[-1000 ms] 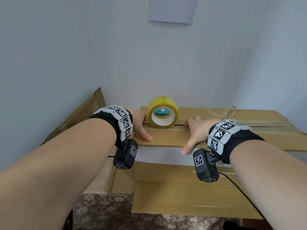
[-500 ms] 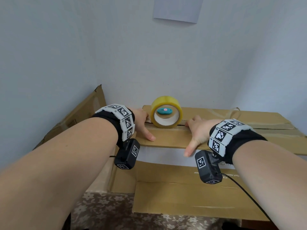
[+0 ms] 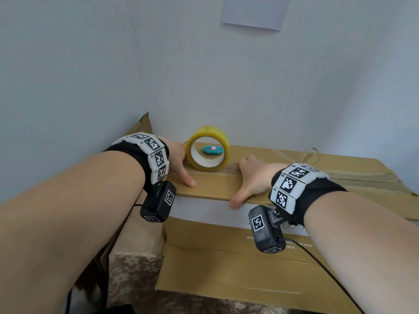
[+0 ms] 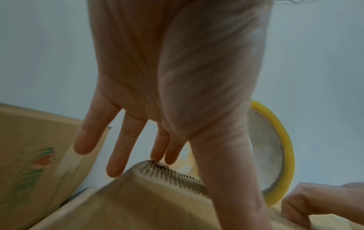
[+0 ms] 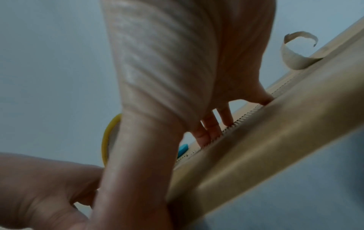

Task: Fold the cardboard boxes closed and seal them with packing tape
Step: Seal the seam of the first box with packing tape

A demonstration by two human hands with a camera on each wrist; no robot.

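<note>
Box (image 3: 226, 257) sits on the bench against the wall, near flap (image 3: 217, 189) now folded almost level with the far flap. Since a second ago your hands barely moved; the view tipped up slightly. Left hand (image 3: 179, 162) and right hand (image 3: 254, 180) press it down, fingers (image 4: 116, 155) straight, holding nothing. Tape (image 3: 209, 151) stands on the seam between them, cutter (image 3: 212, 150) behind. Flaps look ready; taping comes next.

Left hand (image 3: 179, 159) fingertips behind tape roll (image 3: 209, 148)
</note>
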